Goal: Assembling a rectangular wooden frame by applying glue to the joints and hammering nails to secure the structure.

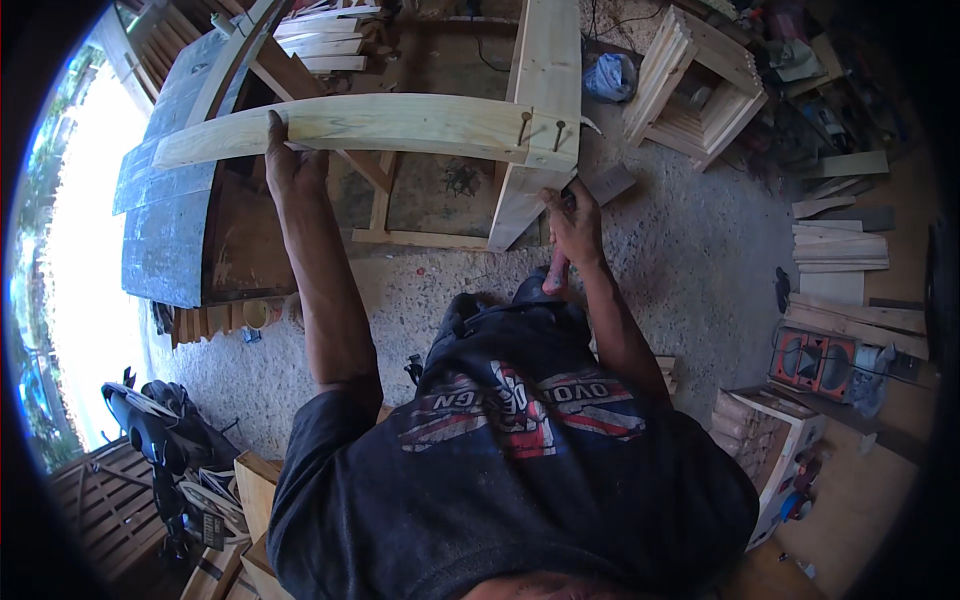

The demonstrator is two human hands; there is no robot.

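A pale wooden board (400,122) lies crosswise in front of me, its right end over the corner of a wooden frame (548,70). Two nails (541,130) stick up from the board near that corner. My left hand (292,160) grips the board's near edge toward its left end, thumb on its face. Just below the nailed corner, my right hand (574,222) is closed round a hammer (556,274) with a red handle pointing back toward me. The hammer's head is mostly hidden by the hand and the corner.
A worn blue-grey tabletop (165,245) stands left under the board's end. Stacked wooden frames (690,90) and a blue plastic bag (609,77) sit at the far right. Offcuts (840,245) and a red-black device (812,360) lie right, a bag (170,425) lower left.
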